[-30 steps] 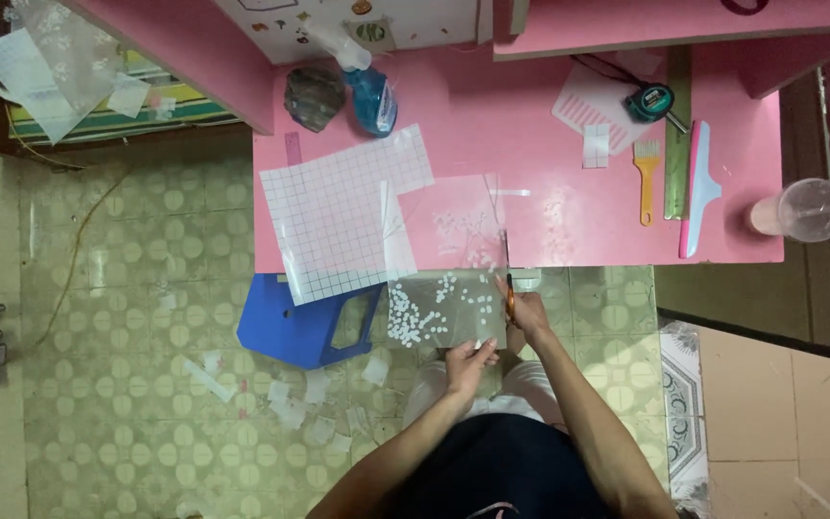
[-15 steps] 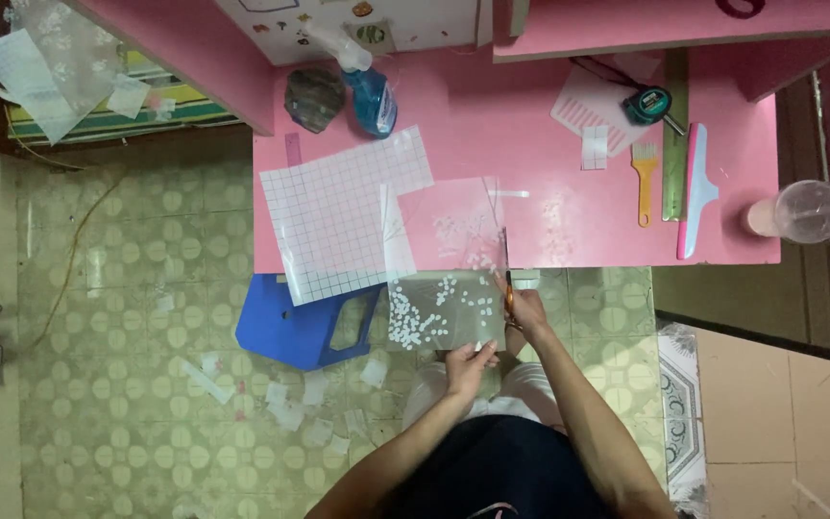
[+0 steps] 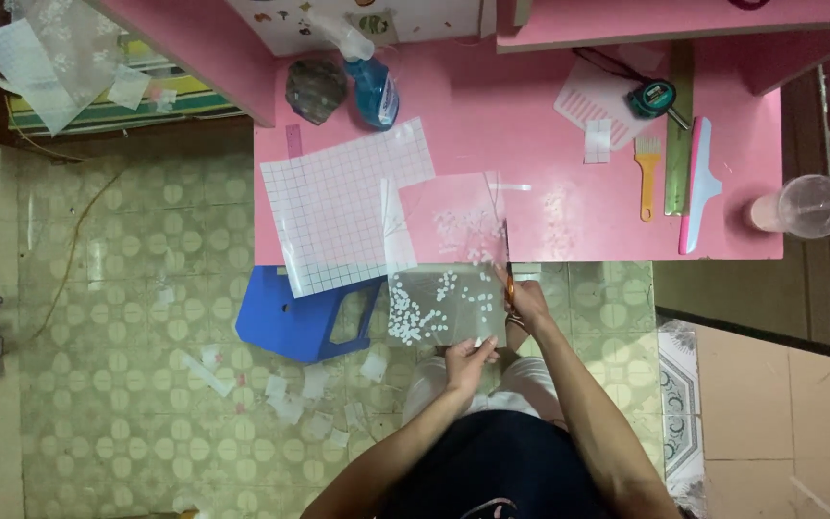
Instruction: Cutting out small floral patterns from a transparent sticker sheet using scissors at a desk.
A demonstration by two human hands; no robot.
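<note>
Right hand (image 3: 527, 303), at lower centre, is closing around orange-handled scissors (image 3: 510, 288) and cutting along the right edge of a clear flower-printed film sheet (image 3: 449, 274). Left hand (image 3: 468, 362) is pinching the sheet's lower edge. The cut appears only begun; the sheet is overhanging the pink desk (image 3: 549, 207) beside gridded backing paper (image 3: 338, 207).

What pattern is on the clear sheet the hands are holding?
Small white petal-like flecks on the transparent sheet, seen in the head view.
</note>
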